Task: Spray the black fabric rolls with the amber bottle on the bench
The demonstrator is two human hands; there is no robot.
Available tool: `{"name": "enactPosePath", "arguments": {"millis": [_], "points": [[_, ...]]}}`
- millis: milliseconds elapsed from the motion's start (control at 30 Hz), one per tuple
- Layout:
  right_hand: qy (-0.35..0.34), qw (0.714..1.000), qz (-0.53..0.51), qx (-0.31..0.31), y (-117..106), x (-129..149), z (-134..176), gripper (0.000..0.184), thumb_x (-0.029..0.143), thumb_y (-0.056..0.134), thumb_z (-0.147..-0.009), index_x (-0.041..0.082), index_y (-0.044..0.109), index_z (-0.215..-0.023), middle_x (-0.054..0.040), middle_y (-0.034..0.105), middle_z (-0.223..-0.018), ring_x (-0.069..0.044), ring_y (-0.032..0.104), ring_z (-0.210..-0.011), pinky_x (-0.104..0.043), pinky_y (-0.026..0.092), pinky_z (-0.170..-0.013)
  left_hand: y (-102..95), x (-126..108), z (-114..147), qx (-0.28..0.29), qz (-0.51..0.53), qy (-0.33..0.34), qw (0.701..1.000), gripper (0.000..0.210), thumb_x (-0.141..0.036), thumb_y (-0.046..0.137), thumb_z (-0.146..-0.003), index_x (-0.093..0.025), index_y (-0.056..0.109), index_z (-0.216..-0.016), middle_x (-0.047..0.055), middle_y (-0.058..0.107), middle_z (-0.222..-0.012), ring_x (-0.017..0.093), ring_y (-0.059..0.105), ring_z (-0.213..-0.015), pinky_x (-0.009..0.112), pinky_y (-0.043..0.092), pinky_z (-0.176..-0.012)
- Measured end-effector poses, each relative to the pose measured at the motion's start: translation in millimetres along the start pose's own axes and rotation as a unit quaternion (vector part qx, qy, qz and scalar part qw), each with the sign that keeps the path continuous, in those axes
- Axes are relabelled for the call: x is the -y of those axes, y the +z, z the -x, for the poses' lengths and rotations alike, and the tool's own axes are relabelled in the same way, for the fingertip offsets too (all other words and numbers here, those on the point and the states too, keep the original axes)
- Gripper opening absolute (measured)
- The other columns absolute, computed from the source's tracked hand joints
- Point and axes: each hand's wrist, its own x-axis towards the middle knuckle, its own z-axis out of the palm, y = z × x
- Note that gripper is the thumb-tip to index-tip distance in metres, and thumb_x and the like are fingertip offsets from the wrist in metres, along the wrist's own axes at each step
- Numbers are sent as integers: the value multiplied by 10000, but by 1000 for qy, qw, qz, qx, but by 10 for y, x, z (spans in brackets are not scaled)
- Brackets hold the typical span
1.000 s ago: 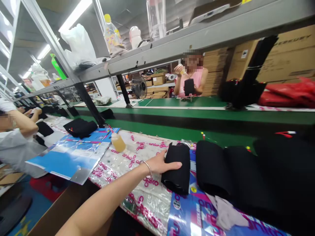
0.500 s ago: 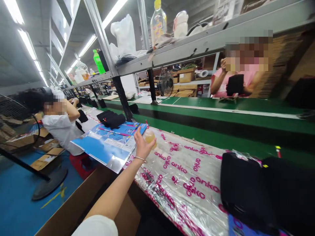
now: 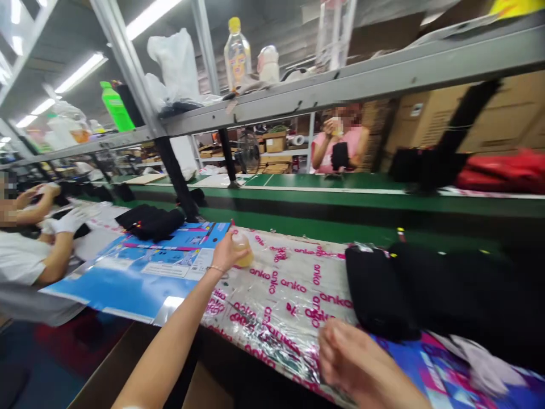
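- Far left, a co-worker in a white top (image 3: 19,258) bends over the bench with a gloved hand (image 3: 63,220) out in front, busy at a separate spot from the person wearing the camera.
- Next along, a stack of blue printed cards (image 3: 128,272) lies on the bench, with a folded black garment (image 3: 149,222) resting at its far end.
- The left hand (image 3: 225,254) has left the black roll it was pressing a second ago and reached out along the bench; its fingers are now wrapped around a small yellowish bottle (image 3: 242,250), which stands just at the edge of the blue cards. A half-second back the hand was only arriving there; now the grasp looks settled.
- Under it runs the clear plastic sheeting (image 3: 293,289) printed with pink lettering.
- The right hand (image 3: 357,363) has come into view low and close, blurred; whether it is curled or spread, I cannot tell, and it seems to hold nothing.
- Right of that, the black rolled garments (image 3: 378,289) lie untouched, well apart from the left hand.
- Across the green belt (image 3: 298,182) another person in pink (image 3: 340,145) holds something up near the head.
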Motion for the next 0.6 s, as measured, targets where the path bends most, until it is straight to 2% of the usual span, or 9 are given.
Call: {"name": "enactPosePath", "arguments": {"millis": [100,233,300,367,433,500,533,567,600], "points": [[-5,988,-147,45,-27,-213,-132,505,395,894,-867,64,565,-1062,-91,396,-1052,-193,425,-984,-226,481,-801,104,-302,311,54,46,62,996,431,-332,577,-880,-164,471,-1262,94,572,-1202,214,599,-1035,443,511,-894],[11,955,-293,44,115,-226,-167,800,478,1026,-562,-9,610,-1042,-167,242,-1271,-274,180,-1243,-336,380,-1015,446,-889,875,153,110,155,970,957,-277,792,-657,-251,204,-1411,77,601,-1239,232,609,-1098,410,489,-969],[-30,932,-359,-31,253,-66,-58,748,353,1038,-471,30,625,-1004,-114,272,-1267,-246,282,-1198,-345,422,-980,602,-1174,1123,219,133,203,945,1009,-234,793,-638,-266,166,-1428,69,614,-1245,230,610,-1119,393,494,-971],[-82,891,-423,-144,374,144,108,713,138,1012,-389,108,639,-996,-27,372,-1189,-213,448,-1018,-265,525,-755,689,-1407,1267,296,150,261,906,890,-182,760,-656,-284,285,-1402,48,621,-1256,214,619,-1119,367,489,-989],[-144,836,-467,-250,415,341,300,836,-64,943,-322,186,639,-1060,2,409,-1136,-216,491,-916,-213,529,-627,721,-1573,1268,385,161,306,856,759,-173,748,-656,-297,435,-1336,29,582,-1320,222,565,-1207,381,391,-1100],[-188,786,-479,-342,321,478,512,1078,-138,879,-233,241,595,-1201,-50,394,-1157,-278,477,-934,-351,551,-684,769,-1665,1126,464,166,265,829,848,-206,799,-596,-295,434,-1356,37,473,-1429,251,437,-1331,396,272,-1175],[-208,783,-458,-366,213,518,625,1131,-119,879,-236,242,564,-1260,-87,376,-1174,-314,459,-960,-460,519,-729,825,-1683,1012,489,163,210,830,958,-246,826,-568,-276,363,-1406,65,398,-1480,269,379,-1368,407,263,-1178],[-204,786,-435,-389,65,539,742,1147,-74,897,-240,219,548,-1292,-115,362,-1181,-327,454,-953,-518,482,-764,912,-1686,876,490,156,149,844,1055,-291,832,-573,-250,253,-1455,104,341,-1506,280,362,-1375,411,317,-1151],[-217,830,-373,-354,-116,544,860,1015,26,941,-398,187,541,-1317,-120,339,-1204,-314,426,-1023,-479,471,-859,1030,-1676,728,475,145,102,862,1018,-350,775,-667,-220,169,-1475,149,316,-1507,285,382,-1359,427,384,-1101]]}}
